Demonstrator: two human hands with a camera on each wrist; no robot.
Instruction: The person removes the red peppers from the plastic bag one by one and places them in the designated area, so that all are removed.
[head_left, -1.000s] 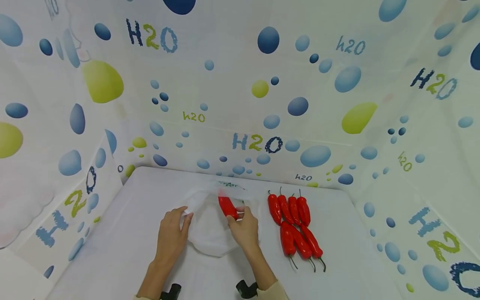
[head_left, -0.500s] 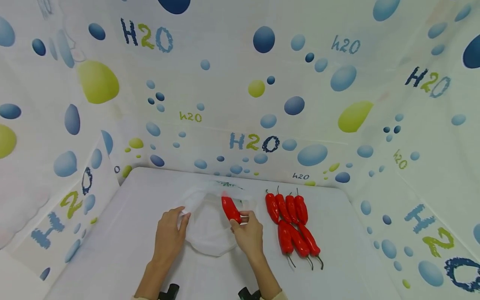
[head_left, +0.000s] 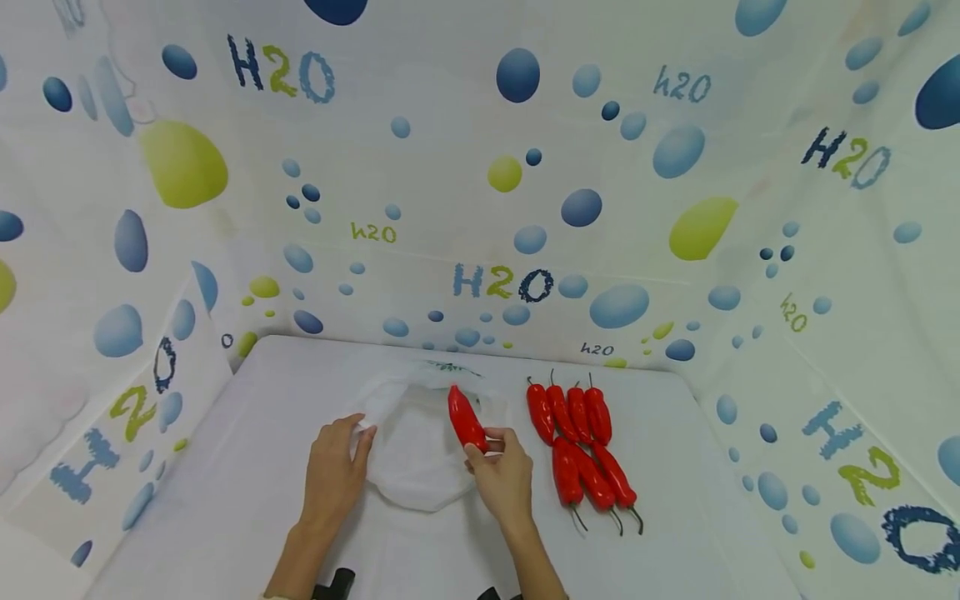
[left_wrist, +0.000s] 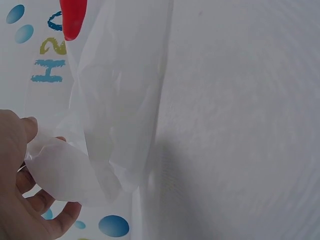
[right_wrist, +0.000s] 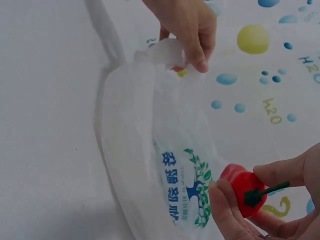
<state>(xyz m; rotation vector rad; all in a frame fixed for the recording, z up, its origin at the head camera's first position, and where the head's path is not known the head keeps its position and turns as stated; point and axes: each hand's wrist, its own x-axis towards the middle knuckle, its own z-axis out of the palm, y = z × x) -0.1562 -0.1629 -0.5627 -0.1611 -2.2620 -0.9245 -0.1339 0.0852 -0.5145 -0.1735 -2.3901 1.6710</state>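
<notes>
A translucent white plastic bag (head_left: 420,492) lies on the table with its mouth spread wide. My left hand (head_left: 335,462) holds the bag's rim on the left side; the left wrist view shows the film (left_wrist: 60,172) between thumb and fingers. Over the bag's mouth, my right hand (head_left: 504,471) grips a red chili pepper (head_left: 465,419) near its stem end, the tip pointing up and away from me. In the right wrist view the pepper's green stem (right_wrist: 272,188) sticks out from the grip, beside the bag's green and blue print (right_wrist: 197,192).
Right of the bag, several more red chili peppers lie in two rows, a back row (head_left: 558,412) and a front row (head_left: 592,479). The white table (head_left: 712,500) ends at a backdrop (head_left: 435,150) printed with blue and green drops, which also rises on both sides.
My right hand has drawn the chili pepper right and slightly towards me. Its tip, earlier blurred behind the bag's film, now shows plainly. The left hand keeps its hold on the rim.
</notes>
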